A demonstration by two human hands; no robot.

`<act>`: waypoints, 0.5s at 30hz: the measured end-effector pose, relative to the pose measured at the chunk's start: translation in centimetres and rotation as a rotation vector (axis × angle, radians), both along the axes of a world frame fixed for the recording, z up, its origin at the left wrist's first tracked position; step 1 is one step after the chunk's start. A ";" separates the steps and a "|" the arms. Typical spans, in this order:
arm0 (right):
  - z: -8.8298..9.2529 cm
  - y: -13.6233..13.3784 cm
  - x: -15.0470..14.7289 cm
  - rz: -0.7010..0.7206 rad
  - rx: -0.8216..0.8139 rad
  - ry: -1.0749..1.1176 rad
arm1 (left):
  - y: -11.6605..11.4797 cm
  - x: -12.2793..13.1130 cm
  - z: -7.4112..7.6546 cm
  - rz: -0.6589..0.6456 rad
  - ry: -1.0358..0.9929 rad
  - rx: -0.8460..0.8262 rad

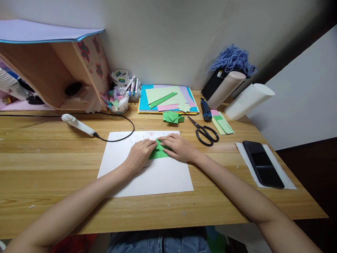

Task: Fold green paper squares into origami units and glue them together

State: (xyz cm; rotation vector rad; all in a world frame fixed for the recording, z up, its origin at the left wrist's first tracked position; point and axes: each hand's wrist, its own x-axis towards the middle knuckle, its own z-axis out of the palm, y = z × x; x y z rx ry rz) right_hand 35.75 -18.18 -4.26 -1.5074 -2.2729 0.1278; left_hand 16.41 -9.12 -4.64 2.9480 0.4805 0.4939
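A folded piece of green paper (159, 154) lies on a white sheet (158, 179) marked with small coloured specks. My left hand (140, 154) closes on the left side of the green paper, its fingertips at the upper edge. From the right, my right hand (179, 147) lies over the same paper with its fingers stretched out and slightly apart, pressing it down. Fingers cover parts of the folds. Just beyond the sheet sits a green folded-paper piece (172, 117), apart from both hands.
Black-handled scissors (206, 135) and a blue utility knife (205, 109) lie to the right. Coloured papers (147, 100) are stacked behind. A white corded tool (77, 124) rests at left, near a tub of scraps (117, 105). A phone (263, 163) lies far right.
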 end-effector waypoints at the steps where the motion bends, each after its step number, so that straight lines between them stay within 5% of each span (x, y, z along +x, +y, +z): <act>1: 0.0 0.0 0.0 -0.001 0.001 -0.003 | 0.0 0.0 0.1 -0.006 0.012 0.007; 15: -0.1 0.1 -0.1 -0.011 -0.043 -0.016 | -1.4 0.3 1.6 0.024 0.256 0.052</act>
